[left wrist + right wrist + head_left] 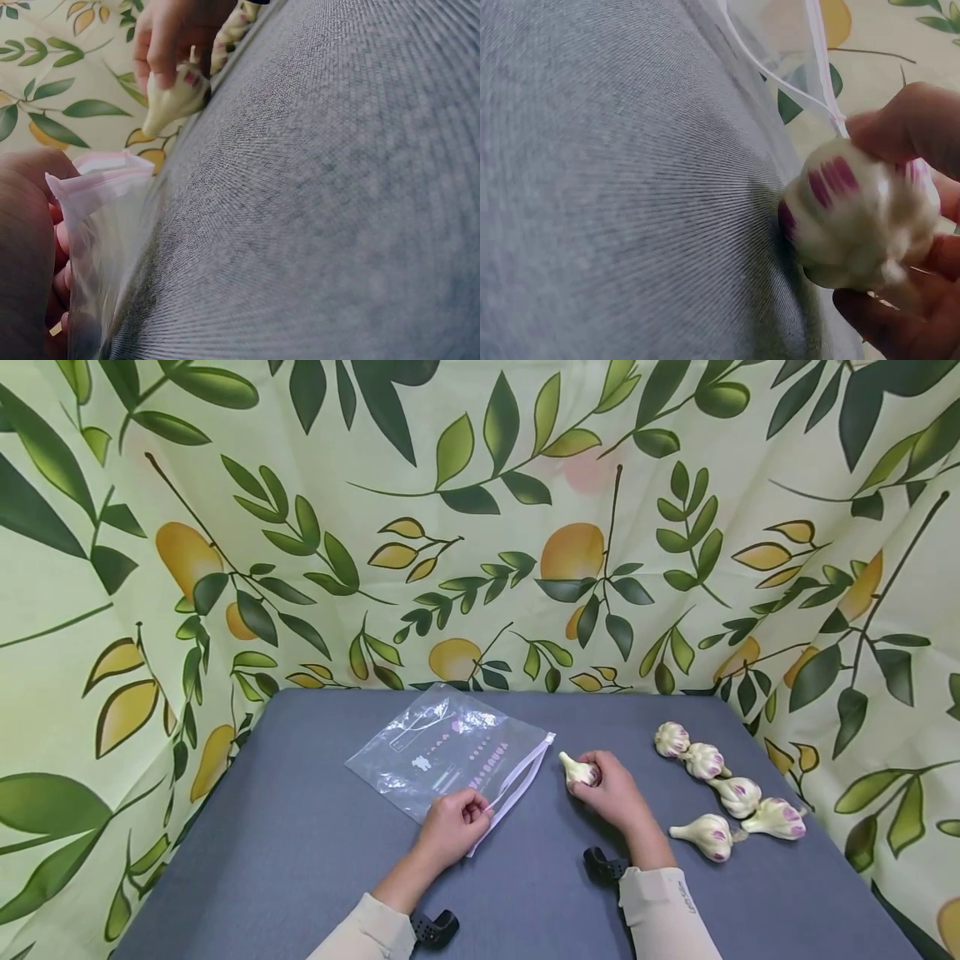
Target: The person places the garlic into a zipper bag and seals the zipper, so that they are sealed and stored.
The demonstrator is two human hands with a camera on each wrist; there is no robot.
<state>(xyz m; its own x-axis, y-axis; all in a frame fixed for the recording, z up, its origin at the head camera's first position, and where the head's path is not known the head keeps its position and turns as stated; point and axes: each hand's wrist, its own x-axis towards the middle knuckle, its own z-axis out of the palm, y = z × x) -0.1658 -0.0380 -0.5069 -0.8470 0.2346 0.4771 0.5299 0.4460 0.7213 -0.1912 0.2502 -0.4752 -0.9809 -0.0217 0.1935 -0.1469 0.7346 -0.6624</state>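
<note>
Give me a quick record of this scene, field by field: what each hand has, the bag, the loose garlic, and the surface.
left hand: pinches the zipper edge of the plastic bag
right hand: grips one garlic bulb, stem toward the bag
plastic bag: clear, printed, flat on the table
loose garlic: five bulbs to the right of the right hand
table: grey cloth
backdrop: leaf and fruit print

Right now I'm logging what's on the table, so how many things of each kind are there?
Garlic bulbs: 6, with 1 in the right hand at and 5 loose at
Zip bags: 1, pinched by the left hand
Total: 7
</note>
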